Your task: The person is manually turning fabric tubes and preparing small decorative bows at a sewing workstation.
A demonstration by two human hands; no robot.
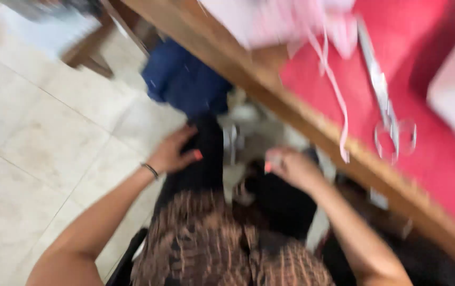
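At the bottom of the frame, a brown-and-black patterned garment [222, 249] covers the seated person's lap. Just above it, the left hand [177, 153] rests on the black-clad left knee [201, 159], fingers spread loosely apart and lying flat, gripping nothing; a thin dark bracelet [150, 170] circles the wrist. At centre, the right hand [291, 167] hovers over the black-clad right knee [280, 198], fingers curled together; motion blur prevents telling whether they hold anything. Beyond the knees, in the upper centre, a dark blue bundle of fabric [185, 79] lies under the wooden edge of the surface [312, 124]. The surface runs diagonally from top centre to lower right, covered by a red cloth [434, 159]. On it lie scissors [389, 111] with clear handles, pink fabric [285, 21] and a trailing pink ribbon [336, 90]. Pale floor tiles [42, 137] fill the left.
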